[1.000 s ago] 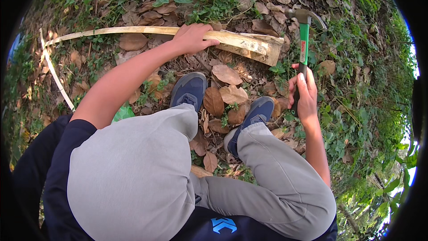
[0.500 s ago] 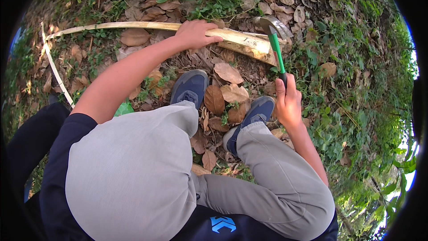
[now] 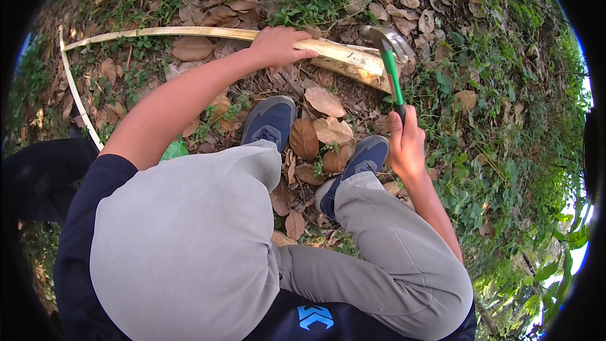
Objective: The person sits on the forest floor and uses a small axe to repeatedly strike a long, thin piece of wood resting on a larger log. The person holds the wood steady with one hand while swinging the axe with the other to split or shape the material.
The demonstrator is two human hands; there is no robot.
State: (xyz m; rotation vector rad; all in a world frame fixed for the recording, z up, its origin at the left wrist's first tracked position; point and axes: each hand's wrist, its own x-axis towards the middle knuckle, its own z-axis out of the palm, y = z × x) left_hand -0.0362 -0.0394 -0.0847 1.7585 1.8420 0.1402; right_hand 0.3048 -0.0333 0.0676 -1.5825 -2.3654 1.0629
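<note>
One hammer (image 3: 392, 63) above right grip (image 3: 406, 145)

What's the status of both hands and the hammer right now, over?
Left hand pressed down on the split bamboo length. Right hand gripping the green-handled hammer, head at the bamboo's cut end. Dry leaves and both shoes close below.

Soft, even daylight reaches us under tree cover, with no hard shadows on the leaf litter (image 3: 328, 104). Overexposed sky (image 3: 577, 259) glares white-blue at the right rim. We see heavy fisheye bending and a black vignette around the frame. The centre is sharp; the hammer head (image 3: 386, 39) is slightly motion-blurred, and edges smear.
</note>
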